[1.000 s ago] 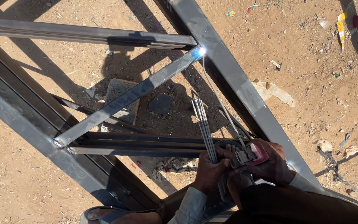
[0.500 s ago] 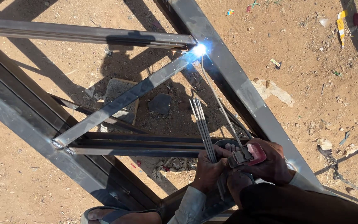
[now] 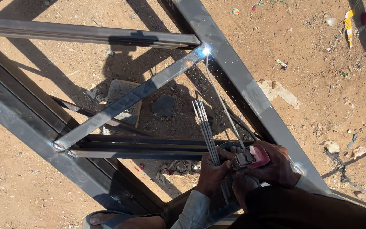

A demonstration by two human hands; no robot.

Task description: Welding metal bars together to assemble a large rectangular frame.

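Note:
My right hand (image 3: pixel 272 167) grips a red-handled electrode holder (image 3: pixel 250 157). Its long welding rod (image 3: pixel 223 99) reaches up to a joint (image 3: pixel 205 51) where a diagonal steel bar (image 3: pixel 128 99) meets a slanted beam (image 3: pixel 238 80); a small bright arc glows there. My left hand (image 3: pixel 212 173) holds a bundle of spare welding rods (image 3: pixel 204 127) pointing upward, just left of the holder. Both hands sit close together over the lower part of the steel frame.
The frame has a horizontal bar (image 3: pixel 85 34) at the top and thick beams (image 3: pixel 30 135) at the left. Sandy ground with stones, a flat stone (image 3: pixel 126 99) and litter (image 3: pixel 349 23) lies below. A sandalled foot (image 3: pixel 119 220) shows at the bottom edge.
The arc at the joint has dimmed from a bright blue-white flare to a small glow. Hands, holder and rods have stayed in nearly the same place.

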